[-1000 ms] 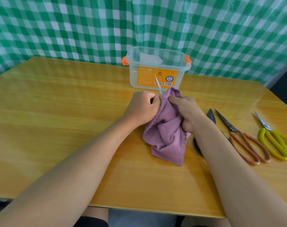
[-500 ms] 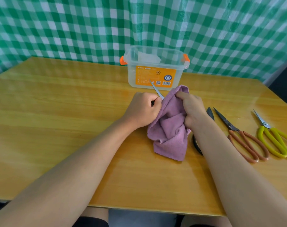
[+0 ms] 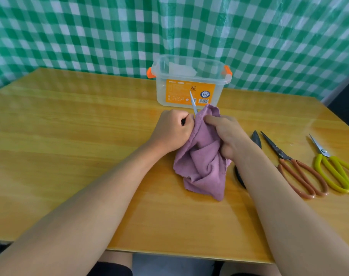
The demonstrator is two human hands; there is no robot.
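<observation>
- Near the middle of the wooden table (image 3: 70,136), two bare hands met over one purple cloth (image 3: 203,166)
- the left hand (image 3: 171,130) was curled into a tight fist round the dark handle of one tool; its slim metal blade (image 3: 193,102) stuck out of the fist, up and away toward the box; the fingers hid the rest, so what kind of tool it was could not be told
- the right hand (image 3: 229,136) gripped the cloth's upper fold, fingers bent over it, pressing the fabric against the foot of the blade; the cloth's lower part lay bunched on the table between the two forearms
- just behind the hands stood one clear plastic box (image 3: 219,96), lidless, with two orange clips (image 3: 150,73), one at each end, and one orange label (image 3: 179,92) on its near wall; something pale lay inside
- to the right of the right forearm lay three pairs of scissors in a row, tips pointing away from the person: one black pair (image 3: 256,138), partly under the forearm; one brown-handled pair (image 3: 284,156) beside it; one yellow-handled pair (image 3: 322,151) furthest right, its handles cut by the frame edge
- one green-and-white checked sheet (image 3: 109,36) hung behind the table
</observation>
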